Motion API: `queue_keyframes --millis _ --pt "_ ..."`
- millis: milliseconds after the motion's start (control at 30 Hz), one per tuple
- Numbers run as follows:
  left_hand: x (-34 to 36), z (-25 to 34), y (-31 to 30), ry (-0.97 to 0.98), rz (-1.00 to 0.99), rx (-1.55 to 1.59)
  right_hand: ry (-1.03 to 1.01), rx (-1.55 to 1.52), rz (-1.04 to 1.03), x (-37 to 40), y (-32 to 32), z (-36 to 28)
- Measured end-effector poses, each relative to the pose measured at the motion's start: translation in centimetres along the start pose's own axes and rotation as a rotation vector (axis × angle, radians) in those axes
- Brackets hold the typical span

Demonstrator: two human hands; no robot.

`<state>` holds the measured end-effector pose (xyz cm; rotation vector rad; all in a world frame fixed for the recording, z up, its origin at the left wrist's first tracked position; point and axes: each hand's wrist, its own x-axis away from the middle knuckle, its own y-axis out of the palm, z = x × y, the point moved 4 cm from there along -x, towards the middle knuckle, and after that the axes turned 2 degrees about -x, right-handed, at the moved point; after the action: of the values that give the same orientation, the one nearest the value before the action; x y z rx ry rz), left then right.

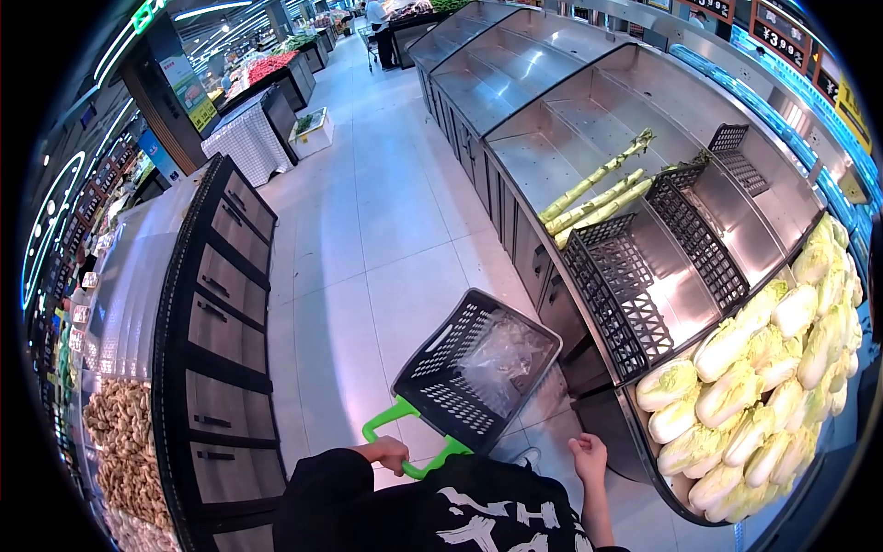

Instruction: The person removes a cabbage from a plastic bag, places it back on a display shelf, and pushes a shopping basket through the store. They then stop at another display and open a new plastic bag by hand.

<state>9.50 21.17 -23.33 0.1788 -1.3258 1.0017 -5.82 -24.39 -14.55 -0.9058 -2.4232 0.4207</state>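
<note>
My left hand point(390, 454) is closed around the bright green handle point(394, 414) of a dark grey shopping basket point(441, 363). Clear plastic bags point(501, 359) lie inside the basket, which hangs or stands tilted in front of me; their contents are hard to make out. My right hand point(589, 453) is raised beside the basket, left of the cabbage display, with its fingers curled and touching nothing that shows. Whether it holds something small is not visible.
Napa cabbages point(736, 396) are piled at the right, beside black plastic dividers point(625, 304) and several long green stalks point(598, 198) on a metal stand. Ginger point(124, 442) fills the left counter. A white box point(311, 133) and a distant person point(379, 32) stand by the aisle point(368, 212).
</note>
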Motion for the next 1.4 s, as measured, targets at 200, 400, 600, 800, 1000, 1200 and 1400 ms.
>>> queue_keyframes --millis 200,400,600,800,1000,1200,1400 --pt "-0.4 0.8 0.5 -0.022 0.066 0.169 -0.002 -0.015 -0.011 0.0 -0.1 1.3" --pt "-1.7 2.6 -0.3 -0.005 0.161 0.364 0.015 -0.003 -0.006 0.2 -0.6 1.5" --pt "-2.7 3.7 -1.3 0.020 0.330 0.565 -0.027 -0.031 -0.040 0.1 -0.1 0.9" --pt "-2.9 4.1 -4.8 0.063 0.579 0.580 -0.076 -0.012 -0.093 -0.7 1.1 1.4" --pt "-3.1 2.9 -7.3 0.022 0.679 0.726 -0.057 0.001 -0.118 -0.8 2.5 0.1" --pt "-2.3 2.1 -7.6 -0.017 0.690 0.811 -0.066 0.031 -0.157 -1.3 4.5 -0.7" --pt "-2.2 2.2 -8.5 -0.021 0.730 0.809 -0.105 0.084 -0.229 -1.4 7.0 -4.2"
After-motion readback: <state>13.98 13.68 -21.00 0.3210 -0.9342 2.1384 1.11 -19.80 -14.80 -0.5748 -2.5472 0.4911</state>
